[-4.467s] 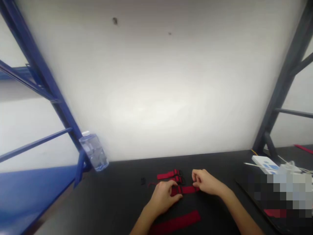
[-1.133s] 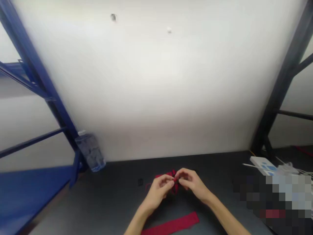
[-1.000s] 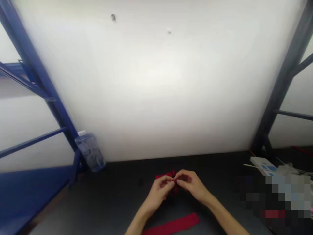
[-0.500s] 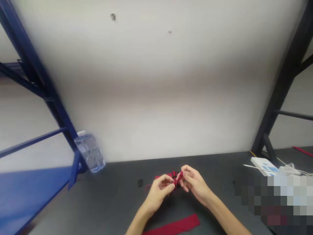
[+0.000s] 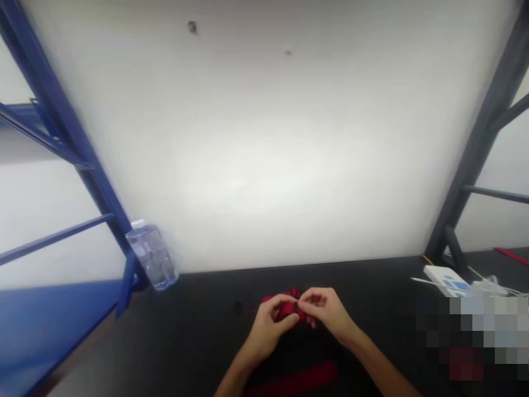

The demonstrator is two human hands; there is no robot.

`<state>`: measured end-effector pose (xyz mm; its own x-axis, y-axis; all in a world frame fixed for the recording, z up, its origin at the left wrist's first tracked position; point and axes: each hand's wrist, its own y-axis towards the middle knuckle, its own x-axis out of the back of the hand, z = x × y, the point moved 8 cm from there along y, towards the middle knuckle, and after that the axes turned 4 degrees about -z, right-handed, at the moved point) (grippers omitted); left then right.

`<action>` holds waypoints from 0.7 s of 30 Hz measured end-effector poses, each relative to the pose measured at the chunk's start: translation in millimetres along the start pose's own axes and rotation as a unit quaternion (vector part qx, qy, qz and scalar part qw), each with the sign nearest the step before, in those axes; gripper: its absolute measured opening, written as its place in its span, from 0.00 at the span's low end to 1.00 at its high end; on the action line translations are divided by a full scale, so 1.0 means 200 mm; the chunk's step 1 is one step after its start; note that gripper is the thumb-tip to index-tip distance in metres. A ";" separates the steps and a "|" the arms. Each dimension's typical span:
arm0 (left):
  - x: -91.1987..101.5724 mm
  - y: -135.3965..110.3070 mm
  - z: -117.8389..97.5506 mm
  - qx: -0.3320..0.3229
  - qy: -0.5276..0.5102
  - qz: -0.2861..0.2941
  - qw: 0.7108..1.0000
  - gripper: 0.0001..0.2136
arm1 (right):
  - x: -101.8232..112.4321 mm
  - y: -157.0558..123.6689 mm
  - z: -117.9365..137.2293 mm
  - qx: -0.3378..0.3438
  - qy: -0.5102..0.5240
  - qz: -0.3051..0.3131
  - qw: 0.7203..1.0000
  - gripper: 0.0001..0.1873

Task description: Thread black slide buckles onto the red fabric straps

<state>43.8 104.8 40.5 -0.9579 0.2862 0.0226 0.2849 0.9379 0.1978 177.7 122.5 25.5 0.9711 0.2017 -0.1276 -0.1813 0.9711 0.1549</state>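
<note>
**Red webbing strap (image 5: 286, 304) bunched between left hand (image 5: 270, 325) and right hand (image 5: 326, 311)**

Both hands curled, fingers inward, not spread. Left fingertips (image 5: 289, 309) and right fingertips (image 5: 303, 300) meet at the strap, pinching it from either side, with a narrow gap between the palms. Exact finger grip mostly hidden.

Strap sits directly ahead of the person, between the hands, raised slightly or resting on the desk (image 5: 363, 281); cannot tell which. Bunched, so no clean long axis; the visible red runs roughly left to right. Most of it lies toward the left hand, which is nearer and covers its lower side. Any buckle is out of sight.

Versus half a second earlier: the red tab then standing up by the right fingers no longer shows, and the hands sit closer together.

Outward: a flat red strap (image 5: 293, 377) lies on the desk below the hands, in shadow. Further left, a water bottle (image 5: 152, 256) stands at the desk's back edge. Far right, a white power strip (image 5: 444, 280); the area below it is pixelated.
</note>
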 end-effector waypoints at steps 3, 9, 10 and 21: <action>0.01 0.00 -0.01 -0.005 0.004 -0.005 1.000 0.14 | 0.00 0.00 0.00 0.004 0.016 -0.009 1.000 0.18; 0.04 0.00 0.01 0.003 0.003 -0.024 1.000 0.17 | 0.04 0.01 -0.05 0.007 0.068 -0.098 0.993 0.15; 0.04 0.00 0.01 0.002 0.003 -0.025 1.000 0.17 | 0.04 0.01 -0.06 0.007 0.061 -0.103 0.993 0.15; 0.04 0.01 -0.03 -0.005 -0.009 -0.014 1.000 0.15 | -0.01 -0.01 -0.04 0.012 0.063 -0.073 0.995 0.16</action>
<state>36.6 107.0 46.6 -0.9649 0.2626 0.0001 0.2569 0.9437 0.2083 174.5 121.8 17.8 0.9595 0.0750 -0.2714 -0.0351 0.9882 0.1492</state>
